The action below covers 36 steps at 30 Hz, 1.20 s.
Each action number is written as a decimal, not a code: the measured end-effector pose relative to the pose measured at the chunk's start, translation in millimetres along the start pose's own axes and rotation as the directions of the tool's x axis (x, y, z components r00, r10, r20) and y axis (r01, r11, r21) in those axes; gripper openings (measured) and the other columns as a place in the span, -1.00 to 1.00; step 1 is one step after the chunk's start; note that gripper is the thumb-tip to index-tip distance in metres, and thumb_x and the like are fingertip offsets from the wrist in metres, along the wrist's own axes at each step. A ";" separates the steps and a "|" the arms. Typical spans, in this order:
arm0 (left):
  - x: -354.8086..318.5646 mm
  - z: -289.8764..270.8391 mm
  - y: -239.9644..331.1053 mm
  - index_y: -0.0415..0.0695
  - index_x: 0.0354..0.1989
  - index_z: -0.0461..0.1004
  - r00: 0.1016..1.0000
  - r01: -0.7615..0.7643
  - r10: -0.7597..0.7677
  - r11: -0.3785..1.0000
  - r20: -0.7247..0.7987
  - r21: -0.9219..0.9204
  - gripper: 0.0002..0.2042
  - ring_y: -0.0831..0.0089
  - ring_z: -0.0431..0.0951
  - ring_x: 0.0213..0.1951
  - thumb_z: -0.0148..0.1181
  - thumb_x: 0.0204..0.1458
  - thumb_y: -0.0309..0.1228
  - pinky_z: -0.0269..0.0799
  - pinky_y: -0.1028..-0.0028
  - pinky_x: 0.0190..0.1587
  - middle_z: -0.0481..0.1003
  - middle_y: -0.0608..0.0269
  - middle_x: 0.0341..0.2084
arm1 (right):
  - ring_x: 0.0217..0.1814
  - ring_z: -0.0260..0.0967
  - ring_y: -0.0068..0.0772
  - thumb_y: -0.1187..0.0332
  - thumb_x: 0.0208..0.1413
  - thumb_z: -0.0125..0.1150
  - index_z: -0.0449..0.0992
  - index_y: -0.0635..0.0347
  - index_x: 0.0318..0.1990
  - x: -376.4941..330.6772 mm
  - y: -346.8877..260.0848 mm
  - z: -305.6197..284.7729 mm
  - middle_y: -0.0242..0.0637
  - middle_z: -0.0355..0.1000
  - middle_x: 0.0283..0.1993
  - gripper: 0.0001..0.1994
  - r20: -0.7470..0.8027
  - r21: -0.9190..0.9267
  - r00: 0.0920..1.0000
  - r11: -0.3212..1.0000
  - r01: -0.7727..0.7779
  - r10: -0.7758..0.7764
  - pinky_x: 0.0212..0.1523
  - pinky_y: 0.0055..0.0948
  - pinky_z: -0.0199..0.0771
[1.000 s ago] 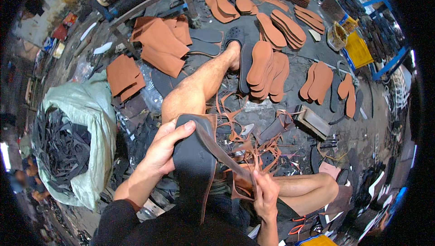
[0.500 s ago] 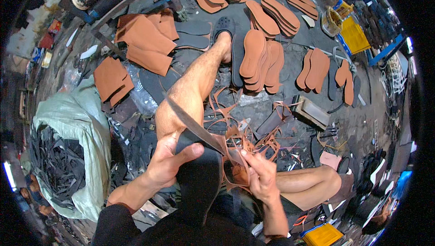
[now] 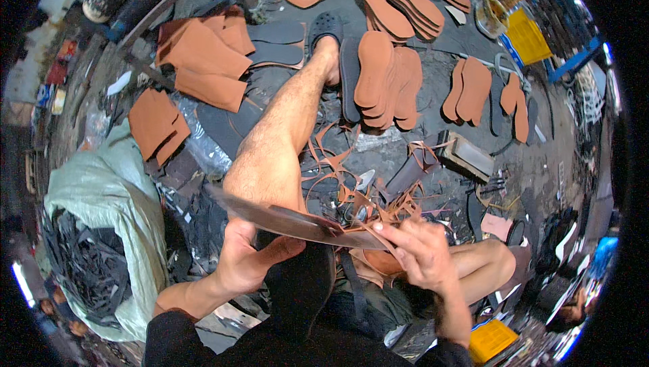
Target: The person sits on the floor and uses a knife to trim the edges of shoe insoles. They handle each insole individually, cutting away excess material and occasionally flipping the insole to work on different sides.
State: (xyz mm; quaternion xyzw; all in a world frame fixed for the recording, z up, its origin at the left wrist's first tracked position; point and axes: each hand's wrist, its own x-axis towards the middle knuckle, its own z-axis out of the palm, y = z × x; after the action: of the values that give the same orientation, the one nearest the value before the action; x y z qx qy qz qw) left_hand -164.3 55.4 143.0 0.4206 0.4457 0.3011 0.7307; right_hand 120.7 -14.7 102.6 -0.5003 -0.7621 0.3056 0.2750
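Left hand (image 3: 249, 262) and right hand (image 3: 420, 253) clamped on a thin, dark sole sheet (image 3: 297, 219) held flat above the lap — beyond, curled leather trimmings (image 3: 338, 178), then smooth tan insoles (image 3: 387, 76) on the floor.

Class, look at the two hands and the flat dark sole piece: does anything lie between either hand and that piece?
Nothing visible does. The left hand grips the dark sole piece from below, and the right hand pinches its right end directly. Loose tan leather strips lie just beyond it on the floor, not between hand and piece.
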 end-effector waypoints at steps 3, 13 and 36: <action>1.6 4.7 0.5 -0.27 -0.13 0.55 0.998 0.000 -0.001 1.000 0.057 0.018 -0.76 0.49 0.53 -0.13 0.33 0.01 -0.59 0.40 0.48 -0.01 0.58 0.23 -0.20 | -0.56 0.32 -0.24 0.41 -0.06 0.17 0.37 -0.07 0.26 33.5 -11.6 -31.4 -0.35 0.32 -0.52 -0.39 0.111 -0.042 0.992 0.997 0.071 -0.066 -0.55 -0.29 0.39; 6.8 17.9 -1.0 -0.25 0.01 0.48 0.946 -0.008 -0.070 0.971 0.316 0.239 -0.72 0.51 0.51 -0.12 0.25 0.11 -0.51 0.41 0.52 -0.04 0.55 0.23 -0.17 | -0.29 0.50 0.00 0.25 0.22 0.03 0.24 -0.31 0.34 81.7 -34.0 -33.6 -0.20 0.49 -0.29 -0.49 0.312 0.009 0.937 0.987 0.162 -0.156 -0.32 -0.17 0.56; 28.1 124.4 -12.1 -0.14 0.21 0.18 0.989 -0.123 0.040 0.763 -0.144 -0.635 -0.60 0.32 0.48 0.07 0.04 0.20 -0.52 0.49 0.21 0.11 0.41 0.16 0.04 | -0.42 0.40 -0.17 0.57 0.05 0.13 0.48 0.15 0.12 -122.7 -32.1 76.0 -0.16 0.41 -0.37 -0.58 -0.637 0.145 0.707 0.949 -0.282 0.307 -0.37 -0.32 0.41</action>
State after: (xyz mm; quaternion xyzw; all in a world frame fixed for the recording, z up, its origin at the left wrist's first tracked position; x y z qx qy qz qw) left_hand -39.1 29.6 152.1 0.1453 0.3407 0.4919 0.7880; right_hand 89.3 -153.4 62.1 -0.6849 -0.5228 0.1657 0.4798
